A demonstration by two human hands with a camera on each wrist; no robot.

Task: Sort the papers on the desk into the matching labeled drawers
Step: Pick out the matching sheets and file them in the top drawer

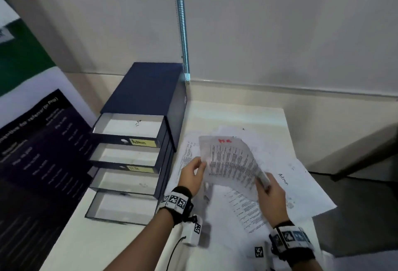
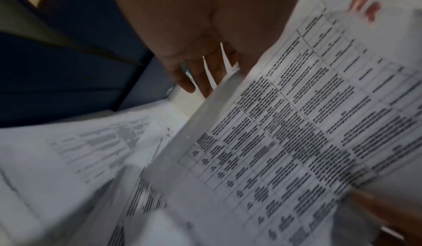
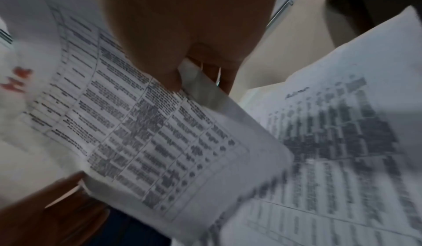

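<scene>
red-marked sheet [image 1: 231,164] hangs pinched between left hand [image 1: 192,175] and right hand [image 1: 271,193], long axis slanting away, with the open drawers [image 1: 127,158] nearer the left hand.

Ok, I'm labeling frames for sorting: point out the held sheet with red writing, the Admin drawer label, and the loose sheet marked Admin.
held sheet [image 1: 232,163], head view, middle of its printed table.
Admin drawer label [image 1: 143,142], head view, centre of the yellow tag.
loose sheet marked Admin [image 1: 293,176], head view, bare area beside the handwriting.
</scene>
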